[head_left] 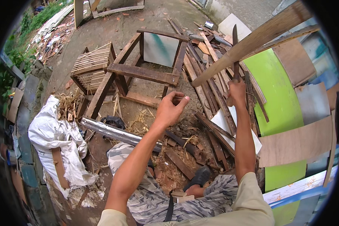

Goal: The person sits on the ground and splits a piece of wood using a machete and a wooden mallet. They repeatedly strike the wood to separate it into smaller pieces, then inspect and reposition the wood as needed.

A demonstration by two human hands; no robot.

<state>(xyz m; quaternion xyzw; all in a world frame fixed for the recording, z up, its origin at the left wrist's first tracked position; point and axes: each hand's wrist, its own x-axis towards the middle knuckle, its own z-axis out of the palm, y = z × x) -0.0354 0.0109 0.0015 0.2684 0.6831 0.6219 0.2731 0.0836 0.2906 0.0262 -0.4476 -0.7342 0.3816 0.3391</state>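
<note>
My right hand grips a machete upright, its dark blade pointing up. Part of the machete is covered by a slanting wooden post. In front of my body is my left hand, its fingers curled in and its thumb close to the forefinger. Whatever may be in that pinch is too small to make out. Just beyond the left hand stands a dark wooden frame with a pale panel in it. Wood scraps and shavings lie under both hands, around my dark shoe.
A slatted wooden crate stands at left, behind a white sack. A black-and-white beam lies across in front of me. To the right are piled long boards, a bright green panel and a plywood sheet.
</note>
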